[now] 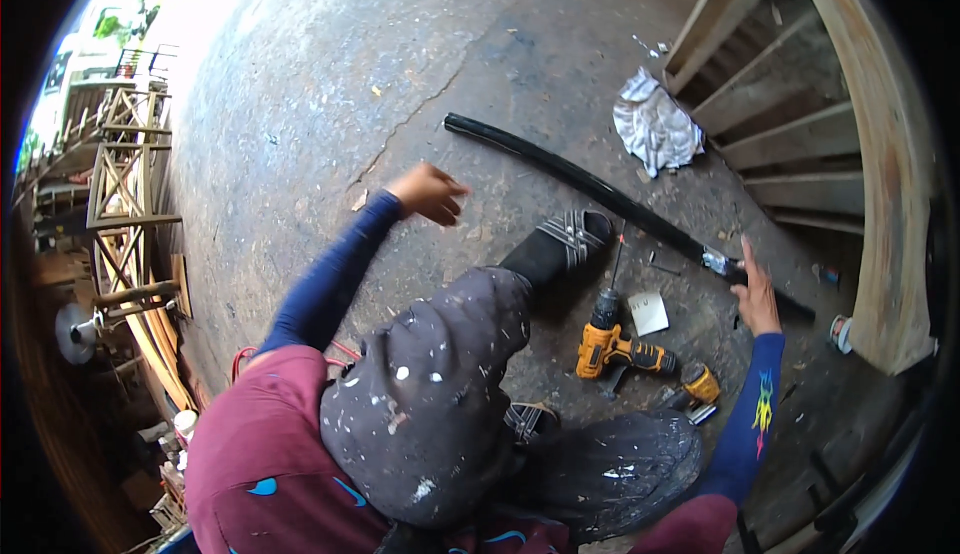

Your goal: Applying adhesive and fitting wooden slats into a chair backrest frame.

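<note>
L hand (430, 194) blurred, grip unclear; R hand (758, 300) stretched out, ungripped, at blk bar (600, 190).
Bar part. hidden there, touch unclear; floor (310, 84) spreads wide past L hand.

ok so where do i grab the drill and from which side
By the handle, probably with the right hand coming in from the right: the drill lies on its side, its handle sticking out rightward, while the long thin bit points away from you, clear of that grip
</note>
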Demonstrator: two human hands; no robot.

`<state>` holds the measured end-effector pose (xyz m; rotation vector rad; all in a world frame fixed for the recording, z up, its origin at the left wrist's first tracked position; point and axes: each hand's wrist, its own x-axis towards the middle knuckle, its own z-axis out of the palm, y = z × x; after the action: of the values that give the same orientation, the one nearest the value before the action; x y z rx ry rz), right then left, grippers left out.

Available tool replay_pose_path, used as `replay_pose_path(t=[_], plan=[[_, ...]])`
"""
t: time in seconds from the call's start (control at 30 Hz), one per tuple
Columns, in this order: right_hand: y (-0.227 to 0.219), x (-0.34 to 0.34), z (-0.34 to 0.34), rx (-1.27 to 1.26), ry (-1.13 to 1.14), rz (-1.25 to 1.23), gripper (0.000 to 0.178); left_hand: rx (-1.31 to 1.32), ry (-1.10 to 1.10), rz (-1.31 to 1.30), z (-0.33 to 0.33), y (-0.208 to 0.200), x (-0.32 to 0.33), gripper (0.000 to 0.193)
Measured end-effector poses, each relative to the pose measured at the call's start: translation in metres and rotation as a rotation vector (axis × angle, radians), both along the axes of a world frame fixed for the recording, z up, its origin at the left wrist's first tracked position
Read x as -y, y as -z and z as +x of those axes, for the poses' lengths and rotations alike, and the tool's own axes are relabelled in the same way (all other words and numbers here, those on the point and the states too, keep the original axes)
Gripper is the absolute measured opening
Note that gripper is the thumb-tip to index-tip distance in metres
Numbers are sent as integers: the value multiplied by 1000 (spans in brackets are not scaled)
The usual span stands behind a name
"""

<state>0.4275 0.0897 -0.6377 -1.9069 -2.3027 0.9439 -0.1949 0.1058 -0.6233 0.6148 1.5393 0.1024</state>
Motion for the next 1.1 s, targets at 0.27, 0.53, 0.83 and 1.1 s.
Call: replay_pose_path(t=[0.27, 0.53, 0.83, 1.1], plan=[[-43, 44, -55, -107, 83, -105, 95, 812, -856, 167, 137, 96, -38, 36], [-101, 109, -129, -97, 183, 120, 99, 331, -939, 290, 110, -36, -32, 31], [-329, 168, -255, -483, 518, 94, 86, 716, -867, 480, 102, -358, -83, 30], [-376, 173, -222, -955, 718, -690, 81, 752, -583, 473, 154, -412, -148, 28]])
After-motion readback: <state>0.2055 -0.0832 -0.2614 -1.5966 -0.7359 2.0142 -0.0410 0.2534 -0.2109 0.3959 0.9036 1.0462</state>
